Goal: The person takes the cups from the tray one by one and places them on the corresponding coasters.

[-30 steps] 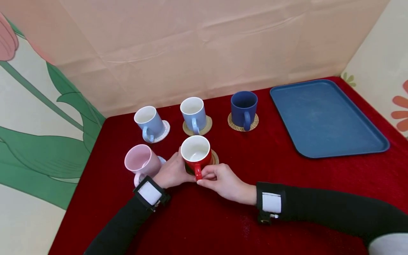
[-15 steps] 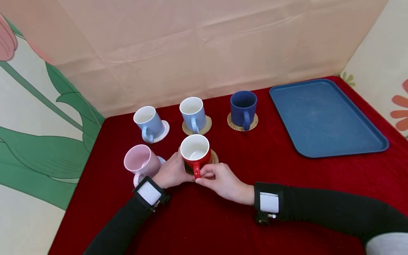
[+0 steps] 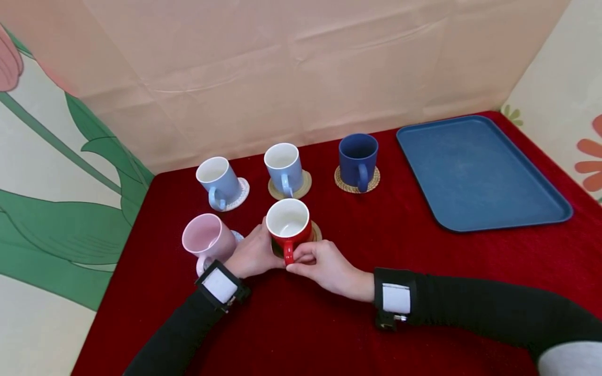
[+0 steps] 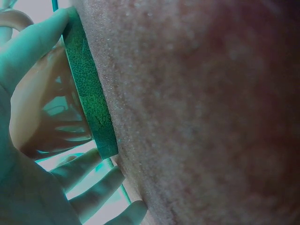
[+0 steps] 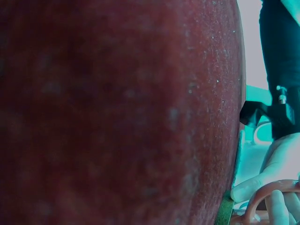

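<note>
In the head view a red mug (image 3: 288, 220) with a white inside stands upright on a round coaster (image 3: 317, 233). My left hand (image 3: 255, 254) is at the mug's left side; the left wrist view has its thumb and a finger at opposite ends of the coaster (image 4: 91, 93), gripping its edge beneath the mug. Between thumb and fingers, my right hand (image 3: 329, 269) pinches the mug's handle (image 3: 288, 253), which points toward me. A pink mug (image 3: 224, 243) stands just left of my left hand, its coaster partly hidden.
Behind the red mug, two light blue mugs (image 3: 228, 186) and a dark blue mug (image 3: 350, 169) stand on coasters in a row. A blue tray (image 3: 484, 175) lies at the right back of the red cloth (image 3: 329, 334). Patterned walls border both sides.
The red mug's handle has swung slightly to the left, and my right hand has shifted left with it. My left hand stays in about the same place.
</note>
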A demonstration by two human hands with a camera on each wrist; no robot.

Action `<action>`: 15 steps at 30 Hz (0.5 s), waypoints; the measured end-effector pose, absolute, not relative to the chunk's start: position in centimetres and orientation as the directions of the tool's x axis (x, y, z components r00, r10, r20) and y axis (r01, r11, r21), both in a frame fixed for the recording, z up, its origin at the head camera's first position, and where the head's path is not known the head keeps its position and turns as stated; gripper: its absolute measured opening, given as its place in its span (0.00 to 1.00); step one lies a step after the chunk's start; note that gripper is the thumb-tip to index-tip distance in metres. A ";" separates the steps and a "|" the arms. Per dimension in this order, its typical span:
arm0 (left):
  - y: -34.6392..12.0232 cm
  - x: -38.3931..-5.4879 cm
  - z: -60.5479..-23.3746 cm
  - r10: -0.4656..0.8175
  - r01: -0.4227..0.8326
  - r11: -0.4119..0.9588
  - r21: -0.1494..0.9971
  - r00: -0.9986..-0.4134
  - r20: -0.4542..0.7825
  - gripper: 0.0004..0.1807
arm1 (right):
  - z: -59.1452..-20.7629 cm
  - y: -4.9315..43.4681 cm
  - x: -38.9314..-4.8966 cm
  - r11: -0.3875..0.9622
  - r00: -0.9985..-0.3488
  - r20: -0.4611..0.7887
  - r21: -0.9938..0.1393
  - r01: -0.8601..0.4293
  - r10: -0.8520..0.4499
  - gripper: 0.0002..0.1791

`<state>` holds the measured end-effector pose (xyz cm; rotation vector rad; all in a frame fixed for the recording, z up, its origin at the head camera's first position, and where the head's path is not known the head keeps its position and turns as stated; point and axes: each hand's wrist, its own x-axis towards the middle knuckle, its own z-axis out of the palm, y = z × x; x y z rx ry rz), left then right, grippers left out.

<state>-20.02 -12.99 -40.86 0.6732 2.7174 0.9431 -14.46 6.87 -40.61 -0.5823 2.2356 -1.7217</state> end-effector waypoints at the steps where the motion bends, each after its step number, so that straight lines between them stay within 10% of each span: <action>1: -13.0 -20.0 -40.9 0.475 0.355 0.695 0.625 -0.880 -0.029 0.56 | -40.6 6.9 -14.5 0.218 -0.884 0.040 -0.963 -0.158 -0.467 0.07; 15: -13.0 -19.9 -40.7 0.520 0.366 0.660 0.656 -0.853 -0.048 0.53 | -39.4 10.2 -15.3 0.231 -0.858 0.023 -0.959 -0.164 -0.513 0.15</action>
